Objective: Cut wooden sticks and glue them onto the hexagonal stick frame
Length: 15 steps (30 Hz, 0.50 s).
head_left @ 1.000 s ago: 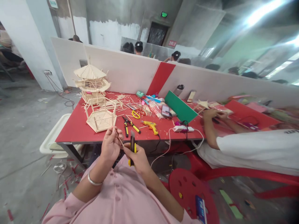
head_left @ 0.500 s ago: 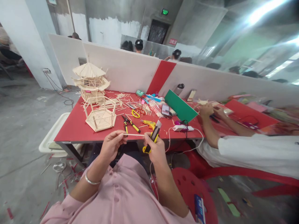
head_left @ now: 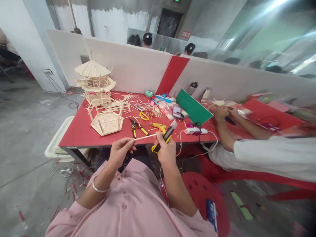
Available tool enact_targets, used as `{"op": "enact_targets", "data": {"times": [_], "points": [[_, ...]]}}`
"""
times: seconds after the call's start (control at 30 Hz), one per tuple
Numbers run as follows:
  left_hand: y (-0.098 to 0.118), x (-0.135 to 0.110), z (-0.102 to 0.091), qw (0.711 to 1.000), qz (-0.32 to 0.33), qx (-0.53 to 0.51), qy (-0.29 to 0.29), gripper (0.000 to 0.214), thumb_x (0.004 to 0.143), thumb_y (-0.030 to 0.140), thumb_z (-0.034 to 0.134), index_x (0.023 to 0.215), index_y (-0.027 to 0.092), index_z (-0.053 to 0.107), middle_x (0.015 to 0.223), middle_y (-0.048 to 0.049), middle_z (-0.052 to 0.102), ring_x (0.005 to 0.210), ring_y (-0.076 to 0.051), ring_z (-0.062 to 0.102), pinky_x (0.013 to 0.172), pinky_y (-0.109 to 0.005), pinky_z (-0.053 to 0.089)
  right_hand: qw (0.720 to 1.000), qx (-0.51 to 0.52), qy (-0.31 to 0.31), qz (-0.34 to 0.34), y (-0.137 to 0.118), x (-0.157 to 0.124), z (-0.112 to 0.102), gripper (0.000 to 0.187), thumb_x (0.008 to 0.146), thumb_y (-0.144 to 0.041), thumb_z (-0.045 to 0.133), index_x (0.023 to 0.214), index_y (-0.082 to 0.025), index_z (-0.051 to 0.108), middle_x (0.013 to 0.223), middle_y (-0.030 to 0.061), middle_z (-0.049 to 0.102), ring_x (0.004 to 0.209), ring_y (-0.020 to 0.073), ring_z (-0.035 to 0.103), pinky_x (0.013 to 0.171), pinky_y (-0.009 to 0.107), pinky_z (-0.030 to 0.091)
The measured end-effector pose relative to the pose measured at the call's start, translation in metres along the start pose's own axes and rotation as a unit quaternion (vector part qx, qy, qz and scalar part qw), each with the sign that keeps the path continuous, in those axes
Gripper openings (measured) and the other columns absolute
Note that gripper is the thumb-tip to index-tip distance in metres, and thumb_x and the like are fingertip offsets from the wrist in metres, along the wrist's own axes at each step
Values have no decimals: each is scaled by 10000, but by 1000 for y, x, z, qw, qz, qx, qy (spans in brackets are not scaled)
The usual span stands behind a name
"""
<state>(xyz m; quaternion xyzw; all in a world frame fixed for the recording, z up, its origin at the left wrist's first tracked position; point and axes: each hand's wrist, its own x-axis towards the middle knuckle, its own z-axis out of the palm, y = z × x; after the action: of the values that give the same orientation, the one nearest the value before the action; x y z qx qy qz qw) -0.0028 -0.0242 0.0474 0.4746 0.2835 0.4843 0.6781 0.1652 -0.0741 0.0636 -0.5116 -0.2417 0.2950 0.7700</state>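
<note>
In the head view, a thin stick (head_left: pixel 145 137) is held by the near edge of the worktop (head_left: pixel 74 135), pinched at its nine-o'clock end by the left hand (head_left: pixel 120 152) and at its three-o'clock end by the right hand (head_left: pixel 166 152), where a utility knife (head_left: pixel 168 133) is also clasped. A hexagonal frame (head_left: pixel 103 127) is seen at ten o'clock.

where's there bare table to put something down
Bare red tabletop lies left of the hexagonal stick frame, out to its side edge; a narrower patch sits between frame and pliers, beyond the left hand. Behind the frame, loose sticks crowd it.
</note>
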Motion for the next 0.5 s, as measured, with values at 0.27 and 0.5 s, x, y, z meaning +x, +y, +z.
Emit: {"op": "enact_targets", "data": {"times": [0.27,0.5], "points": [[1,0,-5,1000,-2,28,-13,320,758,447,755,830,136,782,677,-64,719,488,-93,555,443,-203,435,999,-21,-27,-18,-7,6,7,401,647,-525,832,755,-174,671,610,-32,590,469,54,446,435,210,371],[-3,1,-7,1000,-18,15,-3,305,751,434,760,805,134,778,675,-74,718,486,-99,555,432,-201,429,1000,-15,-23,-14,-10,5,9,412,639,-530,835,745,-183,638,663,-16,630,472,56,452,432,214,381]]}}
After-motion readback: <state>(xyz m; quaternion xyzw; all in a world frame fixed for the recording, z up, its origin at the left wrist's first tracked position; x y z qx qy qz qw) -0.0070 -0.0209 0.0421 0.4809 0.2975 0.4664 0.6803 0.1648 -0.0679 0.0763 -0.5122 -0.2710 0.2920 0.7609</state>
